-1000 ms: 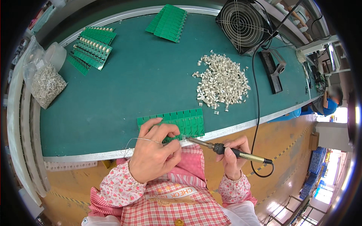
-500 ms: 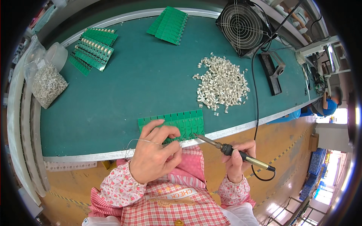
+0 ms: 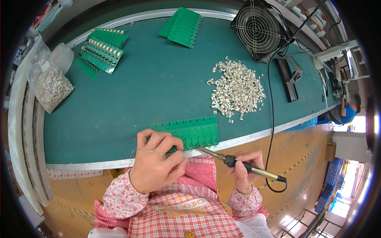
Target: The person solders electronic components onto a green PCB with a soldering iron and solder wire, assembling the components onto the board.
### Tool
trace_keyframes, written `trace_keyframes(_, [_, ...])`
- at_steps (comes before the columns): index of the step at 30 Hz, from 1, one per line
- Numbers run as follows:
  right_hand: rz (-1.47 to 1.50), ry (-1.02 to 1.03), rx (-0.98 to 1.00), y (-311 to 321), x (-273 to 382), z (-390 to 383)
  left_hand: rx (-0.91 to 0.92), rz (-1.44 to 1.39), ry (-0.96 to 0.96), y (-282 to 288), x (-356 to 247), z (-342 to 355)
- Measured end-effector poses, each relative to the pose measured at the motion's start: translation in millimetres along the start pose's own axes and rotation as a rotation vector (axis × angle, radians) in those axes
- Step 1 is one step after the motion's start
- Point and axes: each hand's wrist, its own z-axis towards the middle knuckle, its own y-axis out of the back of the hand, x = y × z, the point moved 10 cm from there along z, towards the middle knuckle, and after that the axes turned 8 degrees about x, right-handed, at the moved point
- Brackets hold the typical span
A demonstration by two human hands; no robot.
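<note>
My right hand (image 3: 247,169) grips a soldering iron (image 3: 229,160) with a black and gold handle. The iron's tip is at the near edge of a green circuit board panel (image 3: 200,129), which lies along the table's front edge. Bent over the panel's left part, my left hand (image 3: 158,160) pinches a thin, silvery solder wire (image 3: 139,150) that loops out to the left. Its fingertips are close to the iron's tip. Small pins show along the panel's near edge. My fingers hide the panel's lower left portion.
Right of centre lies a heap of small white connectors (image 3: 237,90). Behind stand a fan (image 3: 258,29) and more board panels (image 3: 180,27). Populated boards (image 3: 101,51) and a bag of parts (image 3: 52,88) are at left. A black holder (image 3: 286,79) and the iron's cable (image 3: 271,107) are at right.
The iron's tip has shifted left and nearer along the panel's edge, and my right hand has moved with it. My left hand has moved slightly left, still pinching the wire. The view has shifted slightly.
</note>
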Motion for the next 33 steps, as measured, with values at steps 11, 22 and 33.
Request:
trace_keyframes(11, [0.010, -0.020, 0.018, -4, -7, 1, 0.040, 0.049, 0.033, -4, -1, 4])
trace_keyframes(22, [-0.091, 0.119, 0.046, -7, 2, -3, 0.044, 0.049, 0.054, -6, -2, 6])
trace_keyframes(33, [-0.084, 0.127, -0.079, 1, 11, -7, 0.007, -0.013, 0.045, -1, 1, 1])
